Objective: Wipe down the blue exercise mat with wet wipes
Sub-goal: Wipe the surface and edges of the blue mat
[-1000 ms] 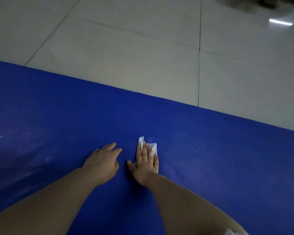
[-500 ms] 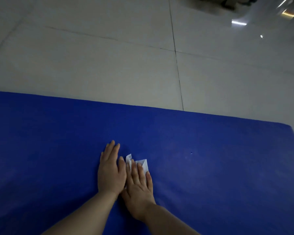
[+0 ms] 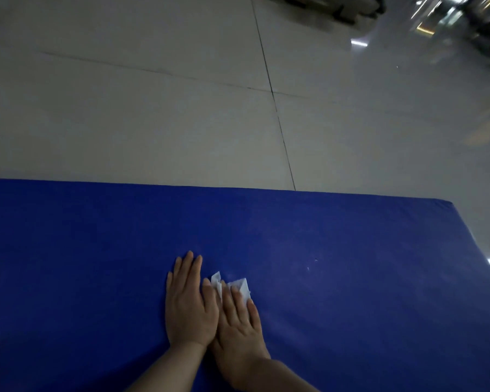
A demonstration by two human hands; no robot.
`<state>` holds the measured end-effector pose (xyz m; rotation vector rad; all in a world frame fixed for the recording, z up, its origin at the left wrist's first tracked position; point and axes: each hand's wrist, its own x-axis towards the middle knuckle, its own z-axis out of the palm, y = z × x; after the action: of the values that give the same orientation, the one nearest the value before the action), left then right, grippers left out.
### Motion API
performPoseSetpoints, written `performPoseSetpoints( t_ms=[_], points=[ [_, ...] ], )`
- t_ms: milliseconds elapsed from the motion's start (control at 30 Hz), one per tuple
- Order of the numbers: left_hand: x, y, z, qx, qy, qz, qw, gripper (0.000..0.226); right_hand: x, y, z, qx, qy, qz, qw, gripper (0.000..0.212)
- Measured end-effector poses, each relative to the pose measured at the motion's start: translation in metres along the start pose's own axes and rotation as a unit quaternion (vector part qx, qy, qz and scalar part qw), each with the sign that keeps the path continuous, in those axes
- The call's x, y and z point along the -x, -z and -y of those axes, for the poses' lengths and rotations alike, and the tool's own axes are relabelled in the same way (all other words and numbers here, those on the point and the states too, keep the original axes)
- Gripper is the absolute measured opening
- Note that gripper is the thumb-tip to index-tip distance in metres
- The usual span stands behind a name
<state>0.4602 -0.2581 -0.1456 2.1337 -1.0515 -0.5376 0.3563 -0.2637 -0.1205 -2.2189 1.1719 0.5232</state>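
Observation:
The blue exercise mat (image 3: 96, 264) fills the lower half of the view, its far edge running across the middle and its right corner at the upper right. A small white wet wipe (image 3: 239, 285) lies flat on the mat. My right hand (image 3: 238, 321) presses it down with straight fingers, and only the wipe's far corners show past the fingertips. My left hand (image 3: 188, 301) lies flat on the mat, palm down, touching the right hand's side and partly overlapping its thumb side.
Pale floor tiles (image 3: 153, 123) with dark grout lines stretch beyond the mat's far edge. Dark blurred objects (image 3: 337, 7) stand on the floor at the top right. A few small specks (image 3: 316, 260) sit on the mat right of the wipe.
My left hand has come over from the left and now lies against the right hand. The view has swung right, bringing the mat's right corner into sight.

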Motion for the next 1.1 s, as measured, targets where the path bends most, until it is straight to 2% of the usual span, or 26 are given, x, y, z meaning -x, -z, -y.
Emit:
performPoseSetpoints(
  t_ms=[133, 200, 267, 333, 433, 500, 567, 633, 767, 833, 900, 1000, 1100],
  points=[
    [0.0, -0.001, 0.0, 0.019, 0.006, -0.015, 1.0, 0.059, 0.002, -0.007, 0.001, -0.004, -0.002, -0.044, 0.999, 0.068],
    [-0.001, 0.0, 0.002, 0.027, 0.007, -0.024, 0.999, 0.057, 0.003, -0.009, 0.001, 0.064, -0.007, -0.115, 0.991, 0.067],
    [0.0, 0.001, 0.003, 0.039, 0.007, -0.023, 0.999, 0.053, 0.007, -0.01, 0.004, 0.067, -0.021, -0.121, 0.99, 0.062],
    [-0.001, 0.002, 0.004, 0.043, 0.009, -0.014, 0.999, 0.043, 0.008, -0.01, 0.008, 0.062, 0.007, -0.14, 0.988, 0.055],
    [-0.005, 0.002, 0.0, -0.005, 0.025, -0.004, 1.0, 0.049, 0.005, -0.004, 0.003, 0.035, 0.026, -0.128, 0.991, 0.057],
    [-0.014, 0.0, -0.008, -0.034, 0.037, -0.02, 0.999, 0.049, -0.005, -0.001, -0.006, 0.056, 0.099, -0.109, 0.987, 0.06],
    [-0.032, -0.006, -0.023, -0.057, 0.024, -0.041, 0.997, 0.046, -0.015, 0.007, -0.026, 0.018, 0.15, -0.079, 0.985, 0.059],
    [-0.051, -0.019, -0.039, -0.078, 0.012, -0.04, 0.996, 0.046, -0.025, 0.023, -0.051, 0.018, 0.126, -0.112, 0.986, 0.061],
    [-0.07, -0.052, -0.047, -0.158, 0.031, -0.063, 0.985, 0.048, -0.053, 0.05, -0.099, 0.021, 0.009, -0.208, 0.978, 0.062],
    [-0.072, -0.06, -0.041, -0.193, 0.032, -0.073, 0.978, 0.05, -0.073, 0.064, -0.106, -0.026, -0.064, -0.236, 0.969, 0.058],
    [-0.073, -0.062, -0.039, -0.211, 0.032, -0.068, 0.975, 0.051, -0.094, 0.08, -0.102, -0.095, -0.098, -0.265, 0.954, 0.055],
    [-0.076, -0.061, -0.041, -0.236, 0.025, -0.057, 0.97, 0.052, -0.129, 0.103, -0.082, -0.107, -0.032, -0.298, 0.948, 0.056],
    [-0.077, -0.059, -0.042, -0.259, 0.042, -0.036, 0.964, 0.056, -0.163, 0.117, -0.063, -0.066, 0.031, -0.236, 0.969, 0.055]
  ],
)
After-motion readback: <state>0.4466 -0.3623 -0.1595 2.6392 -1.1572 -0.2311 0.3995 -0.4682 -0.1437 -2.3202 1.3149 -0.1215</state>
